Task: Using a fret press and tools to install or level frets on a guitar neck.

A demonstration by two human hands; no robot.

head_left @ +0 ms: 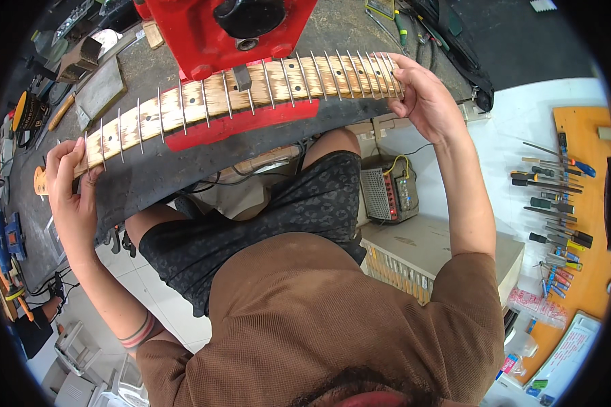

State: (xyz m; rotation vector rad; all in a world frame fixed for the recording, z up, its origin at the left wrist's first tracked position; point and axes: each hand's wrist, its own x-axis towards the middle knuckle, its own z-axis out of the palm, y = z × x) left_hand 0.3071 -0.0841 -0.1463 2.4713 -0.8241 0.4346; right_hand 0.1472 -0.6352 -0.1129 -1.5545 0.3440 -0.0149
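A worn maple guitar neck (210,98) with metal frets lies across the dark workbench (142,176), passing under a red press (224,30). A small metal block from the press rests on the fretboard near the middle. My left hand (71,183) grips the neck at its headstock end on the left. My right hand (421,98) holds the heel end on the right, fingers curled over the last frets. A red support piece (244,122) sits under the neck.
An orange board with several screwdrivers (557,197) lies at the right. A small amplifier (390,193) stands below the bench by my knees. Wooden blocks and a sanding block (98,88) sit at the bench's left; blue tools lie along the far left edge.
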